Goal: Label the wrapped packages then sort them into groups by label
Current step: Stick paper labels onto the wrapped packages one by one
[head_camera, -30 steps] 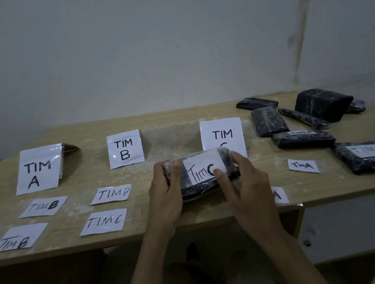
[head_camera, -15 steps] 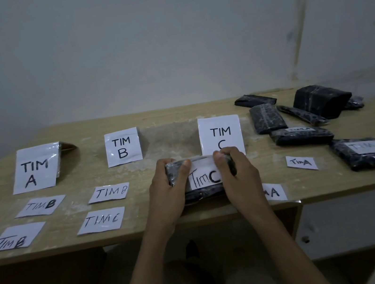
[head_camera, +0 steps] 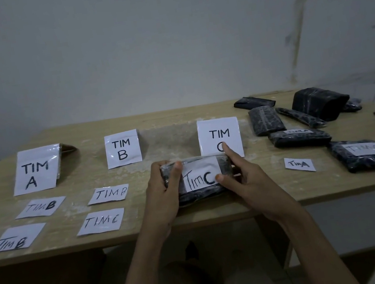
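A black wrapped package [head_camera: 200, 193] lies on the wooden table [head_camera: 194, 217] near its front edge, with a white label reading TIM C [head_camera: 201, 176] on top. My left hand [head_camera: 165, 195] grips its left end, thumb on the label's edge. My right hand [head_camera: 245, 179] holds the right end, thumb pressing the label's lower right corner. Standing signs TIM A [head_camera: 35, 171], TIM B [head_camera: 122, 149] and TIM C [head_camera: 219, 134] line the middle of the table. Loose labels lie at the left: TIM B [head_camera: 41, 207], TIM B [head_camera: 108, 194], TIM B [head_camera: 16, 238], TIM C [head_camera: 101, 222].
Several black packages sit at the right: two carry labels [head_camera: 300, 138] [head_camera: 369, 153], the rest [head_camera: 266, 120] [head_camera: 318, 102] are bare. A loose TIM A label [head_camera: 299, 164] lies between them and my right hand. A wall stands behind the table.
My right hand slid from the label's bottom edge across its top to the package's right end, smoothing the label. The left hand kept its grip; the package stayed put.
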